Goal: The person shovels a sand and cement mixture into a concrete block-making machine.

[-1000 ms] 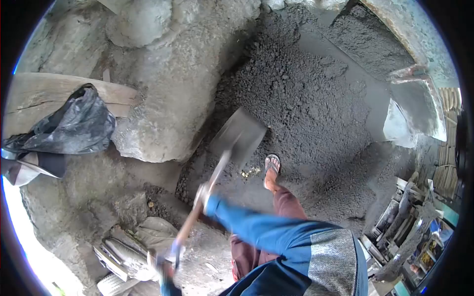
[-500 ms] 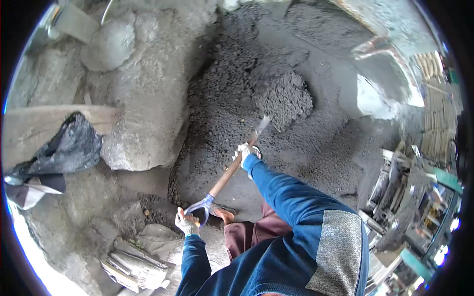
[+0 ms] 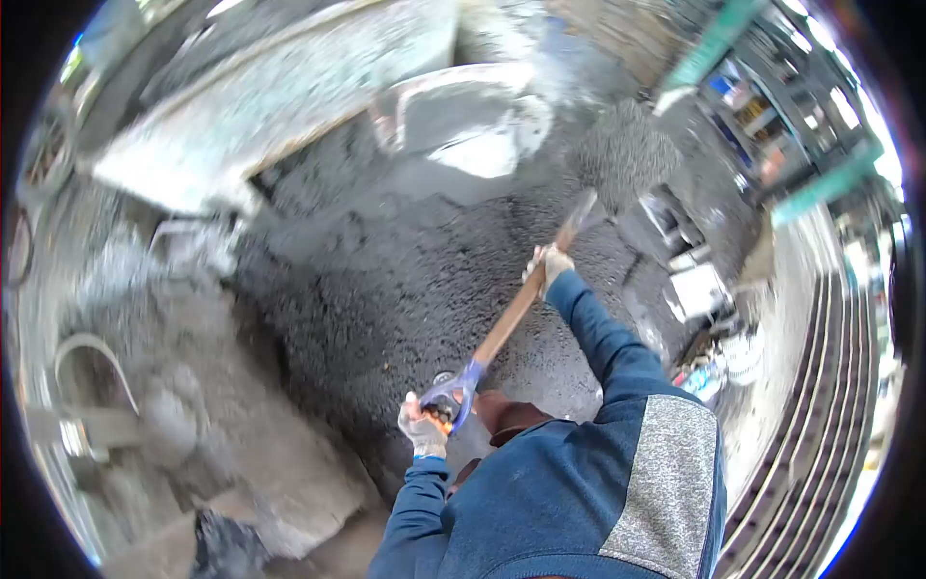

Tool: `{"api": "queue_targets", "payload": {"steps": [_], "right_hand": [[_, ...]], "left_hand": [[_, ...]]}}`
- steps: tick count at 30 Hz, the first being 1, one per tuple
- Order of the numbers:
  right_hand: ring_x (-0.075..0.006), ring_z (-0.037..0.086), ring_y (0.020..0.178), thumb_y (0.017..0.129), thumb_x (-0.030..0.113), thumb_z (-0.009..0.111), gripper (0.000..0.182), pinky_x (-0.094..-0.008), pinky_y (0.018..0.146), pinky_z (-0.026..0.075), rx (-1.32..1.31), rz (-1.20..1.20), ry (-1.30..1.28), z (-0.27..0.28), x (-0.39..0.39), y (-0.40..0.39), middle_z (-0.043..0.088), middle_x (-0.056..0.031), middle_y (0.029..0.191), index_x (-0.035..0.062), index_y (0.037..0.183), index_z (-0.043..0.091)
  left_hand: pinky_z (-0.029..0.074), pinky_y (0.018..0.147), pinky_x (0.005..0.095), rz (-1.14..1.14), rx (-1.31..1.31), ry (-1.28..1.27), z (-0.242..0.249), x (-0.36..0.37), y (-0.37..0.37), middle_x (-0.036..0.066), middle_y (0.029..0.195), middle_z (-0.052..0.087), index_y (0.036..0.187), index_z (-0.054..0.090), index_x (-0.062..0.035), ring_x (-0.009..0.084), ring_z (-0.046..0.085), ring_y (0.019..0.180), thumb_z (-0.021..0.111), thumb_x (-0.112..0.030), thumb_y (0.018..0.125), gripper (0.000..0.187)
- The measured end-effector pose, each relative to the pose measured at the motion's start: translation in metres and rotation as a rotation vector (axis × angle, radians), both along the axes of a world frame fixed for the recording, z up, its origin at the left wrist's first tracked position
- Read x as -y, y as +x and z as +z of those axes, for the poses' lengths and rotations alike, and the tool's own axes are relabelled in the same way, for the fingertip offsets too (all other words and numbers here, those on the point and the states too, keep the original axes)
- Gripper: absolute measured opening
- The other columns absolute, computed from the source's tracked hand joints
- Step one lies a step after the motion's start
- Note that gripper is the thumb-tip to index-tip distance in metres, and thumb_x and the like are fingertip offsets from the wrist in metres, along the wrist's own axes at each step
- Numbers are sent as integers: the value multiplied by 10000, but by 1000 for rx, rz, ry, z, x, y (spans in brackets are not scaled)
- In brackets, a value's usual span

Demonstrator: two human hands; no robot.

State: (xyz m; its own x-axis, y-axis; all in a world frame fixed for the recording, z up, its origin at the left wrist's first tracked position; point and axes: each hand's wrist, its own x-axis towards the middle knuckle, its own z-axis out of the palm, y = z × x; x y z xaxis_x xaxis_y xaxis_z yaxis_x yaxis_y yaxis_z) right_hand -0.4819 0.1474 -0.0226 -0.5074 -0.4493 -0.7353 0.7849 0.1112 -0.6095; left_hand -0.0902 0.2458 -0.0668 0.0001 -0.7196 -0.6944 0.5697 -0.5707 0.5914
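Note:
A shovel with a wooden shaft (image 3: 509, 320) runs from the lower centre to the upper right. My left hand (image 3: 422, 425), in a pale glove, is closed on its blue D-shaped handle (image 3: 467, 384). My right hand (image 3: 548, 266), also gloved, is wrapped round the shaft near the metal neck. The shovel's blade carries a heap of dark grey wet mix (image 3: 629, 145), blurred by motion. Below and around the shaft lies more of the dark mix (image 3: 357, 289).
A whitish basin (image 3: 391, 121) stands behind the mix, beside a long pale slab (image 3: 280, 106). Metal moulds (image 3: 699, 291) lie at the right, with ridged dark racks (image 3: 805, 415) beyond. A big grey block (image 3: 260, 425) borders the mix at the left.
The view has turned to the right. The loaded shovel has swung away from the middle of the mix towards the moulds, and both hands have stayed on it.

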Motion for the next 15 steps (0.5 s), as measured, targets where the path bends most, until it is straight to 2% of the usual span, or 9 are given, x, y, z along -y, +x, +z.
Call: {"api": "queue_targets", "payload": {"steps": [2, 3, 4, 5, 7, 9, 12, 13, 15], "right_hand": [[-230, 524, 577, 1028, 413, 450, 260, -476, 591, 467, -97, -32, -278, 38, 4, -67, 578, 13, 771, 167, 952, 489], [-218, 532, 553, 1020, 365, 460, 233, -463, 574, 482, -73, -194, -292, 75, 11, -92, 581, -11, 783, 139, 970, 493], [-207, 545, 554, 995, 257, 454, 146, -447, 582, 506, -160, -278, -322, 91, 15, -126, 568, -31, 769, 116, 979, 490], [-220, 561, 566, 932, 181, 476, 83, -438, 589, 525, -298, -237, -406, 108, 9, -155, 550, -49, 750, 105, 962, 493], [-244, 580, 560, 856, 168, 532, 117, -464, 550, 530, -381, -75, -608, 149, -14, -198, 562, -63, 709, 73, 925, 531], [-259, 592, 596, 810, 189, 557, 212, -478, 604, 536, -172, -16, -636, 188, -37, -203, 584, -81, 729, 42, 962, 564], [-277, 626, 665, 823, 239, 592, 322, -485, 681, 541, -284, 75, -678, 215, -60, -150, 641, -98, 809, 34, 1071, 596], [-278, 639, 686, 852, 253, 579, 277, -482, 698, 540, -198, 199, -692, 221, -60, -128, 652, -91, 828, 60, 1050, 592], [-245, 608, 677, 904, 303, 628, 206, -449, 679, 532, -299, 66, -473, 206, -46, -76, 575, -24, 716, 111, 937, 561]], "left_hand": [[369, 386, 281, -197, 75, -309, 64, 39, -47, -9, 611, 494, 765, 529, -124, 127, 475, 451, 659, -446, 885, 367], [381, 399, 273, -311, 173, -477, 106, 53, -70, -11, 639, 525, 798, 563, -107, 118, 500, 474, 674, -407, 890, 333], [400, 424, 291, -366, 184, -689, 124, 62, -97, 10, 656, 549, 800, 583, -86, 130, 525, 501, 707, -381, 868, 327], [419, 449, 310, -414, 192, -897, 141, 67, -122, 30, 673, 573, 802, 604, -65, 143, 551, 528, 739, -355, 846, 323], [486, 569, 356, -535, 398, -1460, 238, 67, -148, 69, 711, 606, 760, 596, -67, 226, 595, 606, 797, -311, 784, 317], [488, 586, 375, -770, 443, -1887, 268, 62, -157, 103, 747, 629, 793, 637, -57, 265, 613, 622, 826, -275, 739, 294], [487, 579, 356, -786, 515, -1992, 284, 36, -111, 100, 717, 619, 738, 615, -52, 219, 628, 640, 811, -254, 741, 282], [485, 568, 357, -739, 484, -1816, 268, 25, -91, 85, 701, 607, 745, 613, -56, 211, 618, 626, 806, -271, 755, 289], [480, 547, 359, -626, 431, -1453, 196, -4, -48, 57, 668, 582, 760, 611, -65, 194, 598, 597, 797, -304, 782, 304]]}}
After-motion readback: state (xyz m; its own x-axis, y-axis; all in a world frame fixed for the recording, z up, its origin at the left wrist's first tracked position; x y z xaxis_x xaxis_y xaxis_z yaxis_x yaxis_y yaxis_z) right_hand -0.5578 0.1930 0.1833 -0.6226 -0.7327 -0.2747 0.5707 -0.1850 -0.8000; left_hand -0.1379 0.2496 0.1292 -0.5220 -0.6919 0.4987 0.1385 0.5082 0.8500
